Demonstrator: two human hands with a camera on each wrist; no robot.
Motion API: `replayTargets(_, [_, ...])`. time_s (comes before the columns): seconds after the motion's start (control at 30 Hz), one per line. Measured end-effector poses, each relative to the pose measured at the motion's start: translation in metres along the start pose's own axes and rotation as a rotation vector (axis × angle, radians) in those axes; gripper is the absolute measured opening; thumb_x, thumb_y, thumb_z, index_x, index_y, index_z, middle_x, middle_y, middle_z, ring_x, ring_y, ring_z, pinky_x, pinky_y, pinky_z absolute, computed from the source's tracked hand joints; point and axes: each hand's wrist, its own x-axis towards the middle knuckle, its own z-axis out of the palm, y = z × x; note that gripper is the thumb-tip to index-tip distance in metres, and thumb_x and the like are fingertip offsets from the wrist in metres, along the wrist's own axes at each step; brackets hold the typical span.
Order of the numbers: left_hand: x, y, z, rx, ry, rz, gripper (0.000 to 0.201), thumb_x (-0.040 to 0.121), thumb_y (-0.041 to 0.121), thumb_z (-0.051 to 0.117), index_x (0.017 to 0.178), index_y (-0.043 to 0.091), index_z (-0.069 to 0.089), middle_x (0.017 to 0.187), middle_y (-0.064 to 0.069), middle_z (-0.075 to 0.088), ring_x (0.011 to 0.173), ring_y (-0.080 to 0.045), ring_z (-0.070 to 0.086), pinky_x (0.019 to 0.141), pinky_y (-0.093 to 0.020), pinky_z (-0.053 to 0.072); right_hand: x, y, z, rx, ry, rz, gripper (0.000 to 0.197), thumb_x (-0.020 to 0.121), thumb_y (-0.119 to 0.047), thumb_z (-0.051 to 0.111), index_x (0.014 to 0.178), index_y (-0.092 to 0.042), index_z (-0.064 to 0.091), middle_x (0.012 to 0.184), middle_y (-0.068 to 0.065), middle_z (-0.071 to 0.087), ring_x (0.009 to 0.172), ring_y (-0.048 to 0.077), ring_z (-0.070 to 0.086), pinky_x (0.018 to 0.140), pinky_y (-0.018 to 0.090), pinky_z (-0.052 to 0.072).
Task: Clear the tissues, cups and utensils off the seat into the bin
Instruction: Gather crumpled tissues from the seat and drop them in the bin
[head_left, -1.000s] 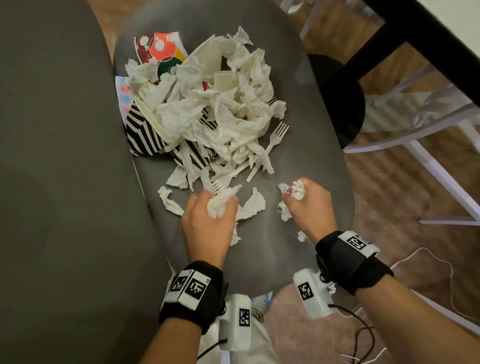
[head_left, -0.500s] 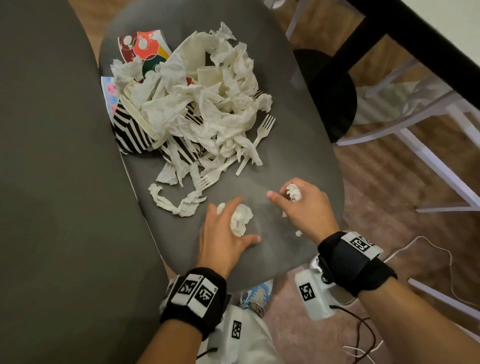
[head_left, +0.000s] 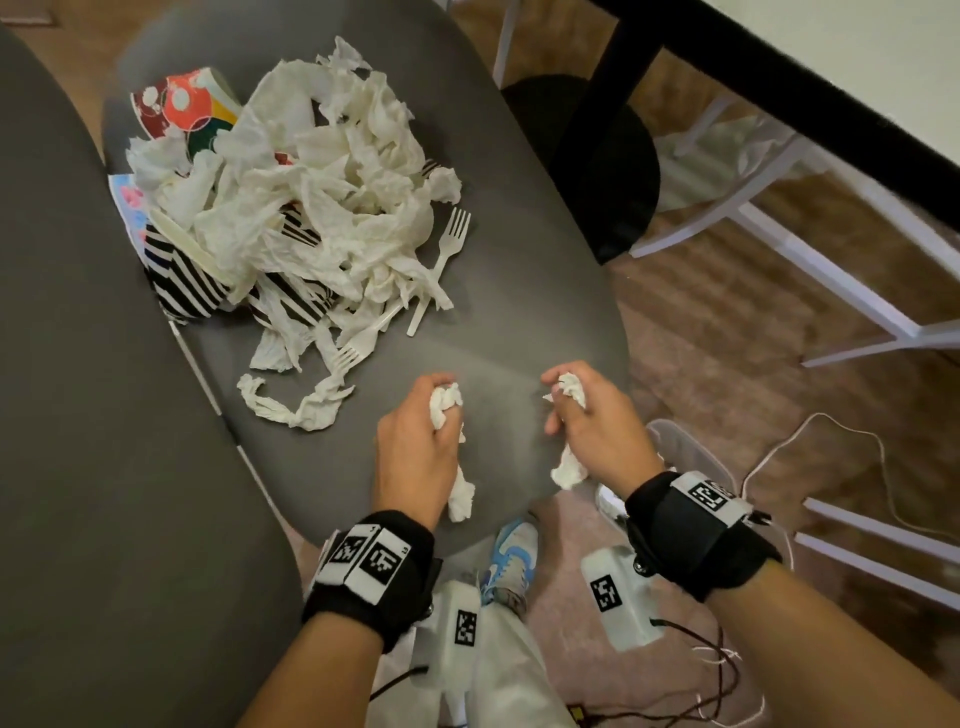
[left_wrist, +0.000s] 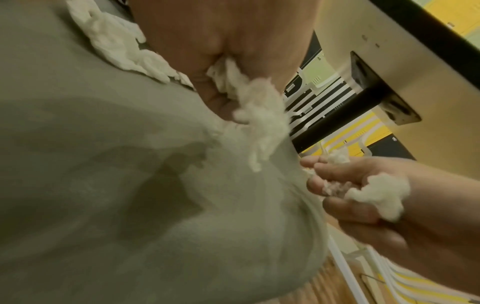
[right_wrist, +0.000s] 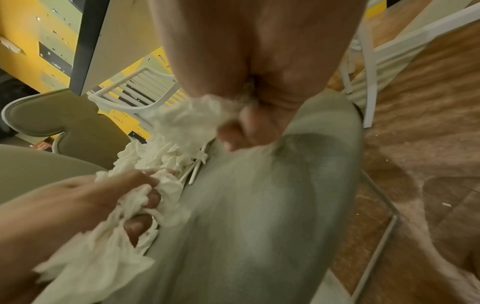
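Observation:
A heap of crumpled white tissues (head_left: 317, 208) covers the back of the grey seat (head_left: 519, 322), with striped cups (head_left: 182, 280), a red patterned cup (head_left: 176, 104) and white plastic forks (head_left: 441, 260) among it. My left hand (head_left: 415, 447) grips a wad of tissue (head_left: 447, 405) over the seat's front, a tail hanging below the fist (left_wrist: 259, 117). My right hand (head_left: 592, 421) grips another tissue wad (head_left: 571, 387) at the seat's right front edge (right_wrist: 187, 119). A twisted tissue strip (head_left: 291, 405) lies loose left of my left hand.
A second grey seat (head_left: 104, 467) lies to the left. A dark table edge (head_left: 779, 104) and its black leg (head_left: 608, 104) stand at the upper right, white chair legs (head_left: 831, 291) beyond. A translucent container rim (head_left: 691, 452) shows under my right wrist. Cables (head_left: 831, 431) trail on the floor.
Both hands have drawn back toward the seat's front edge, each closed tighter round its tissue. The left hand's wad, earlier gathered on the seat, is now lifted in the fist.

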Motion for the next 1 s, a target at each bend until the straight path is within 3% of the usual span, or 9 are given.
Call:
replayTargets(0.1, [-0.004,0.019,0.014,-0.076,-0.052,-0.015,0.015,0.087,0.025,0.062,0.102,0.022,0.065,0.093,0.003,0.066,0.088,-0.016,0.061,0.075,-0.025,0.046,-0.006,0.012,-0.012,-0.042,0.064,-0.042,0.013,0.097,-0.029,0.05,0.087,-0.026,0.058,0.06,-0.004,0.058,0.058,0.006,0.053,0.058,0.021,0.038])
replayTargets(0.17, [-0.008,0.028,0.026,-0.098,-0.167,-0.018,0.035,0.077,0.027,0.076,0.105,0.02,0.055,0.103,0.003,0.056,0.09,-0.01,0.056,0.073,-0.013,0.044,-0.012,0.021,-0.023,-0.01,0.066,-0.021,0.013,0.089,-0.036,0.063,0.086,-0.023,0.059,0.069,-0.007,0.059,0.069,0.011,0.057,0.064,0.026,0.041])
replayTargets(0.27, [-0.013,0.039,0.046,-0.104,-0.336,0.005,0.066,0.066,0.007,0.081,0.112,0.025,0.037,0.114,0.0,0.039,0.091,-0.001,0.047,0.073,-0.003,0.04,-0.024,0.038,-0.044,0.149,0.009,0.074,0.04,0.073,-0.019,0.08,0.105,-0.022,0.056,0.084,-0.013,0.051,0.076,0.006,0.049,0.067,0.021,0.039])
replayTargets(0.4, [-0.022,0.051,0.078,-0.059,-0.421,0.041,0.052,0.076,0.001,0.07,0.109,0.026,0.04,0.115,-0.007,0.051,0.1,-0.019,0.055,0.085,-0.024,0.046,-0.039,0.082,-0.067,0.196,0.033,0.228,0.039,0.08,0.0,0.066,0.106,-0.022,0.048,0.09,-0.003,0.052,0.075,0.013,0.05,0.068,0.027,0.042])
replayTargets(0.5, [-0.03,0.06,0.105,0.069,-0.469,0.129,0.029,0.088,0.01,0.062,0.113,0.017,0.048,0.113,-0.007,0.057,0.103,-0.022,0.056,0.088,-0.031,0.044,-0.055,0.112,-0.079,0.205,0.107,0.308,0.014,0.089,-0.009,0.058,0.097,-0.018,0.05,0.085,-0.001,0.059,0.076,0.02,0.06,0.073,0.042,0.054])
replayTargets(0.63, [-0.042,0.062,0.144,0.034,-0.634,0.003,0.013,0.09,0.027,0.058,0.103,0.024,0.055,0.105,-0.009,0.066,0.085,-0.025,0.07,0.08,-0.043,0.058,-0.084,0.148,-0.093,0.093,0.142,0.411,0.01,0.096,-0.018,0.053,0.101,-0.01,0.049,0.089,0.008,0.068,0.069,0.019,0.069,0.072,0.043,0.056])
replayTargets(0.73, [-0.049,0.06,0.173,0.343,-0.711,0.168,0.03,0.087,0.046,0.051,0.1,0.02,0.059,0.095,-0.012,0.07,0.082,-0.034,0.069,0.077,-0.047,0.057,-0.097,0.181,-0.094,0.092,0.173,0.481,0.02,0.101,-0.026,0.042,0.105,-0.007,0.047,0.081,0.016,0.068,0.059,0.026,0.065,0.063,0.043,0.056])
replayTargets(0.83, [-0.056,0.058,0.207,0.655,-0.702,0.292,0.035,0.095,0.041,0.045,0.107,0.01,0.056,0.106,-0.019,0.066,0.1,-0.04,0.061,0.084,-0.045,0.049,-0.097,0.214,-0.091,0.039,0.199,0.535,0.035,0.1,-0.034,0.041,0.119,-0.005,0.044,0.106,0.02,0.064,0.094,0.036,0.061,0.081,0.047,0.051])
replayTargets(1.0, [-0.056,0.042,0.264,0.628,-0.902,0.098,0.044,0.096,0.027,0.051,0.131,0.009,0.032,0.133,-0.024,0.048,0.118,-0.039,0.051,0.094,-0.04,0.042,-0.08,0.275,-0.08,0.237,0.086,0.616,0.055,0.078,-0.035,0.052,0.131,-0.019,0.042,0.135,0.008,0.044,0.114,0.03,0.05,0.099,0.043,0.043])
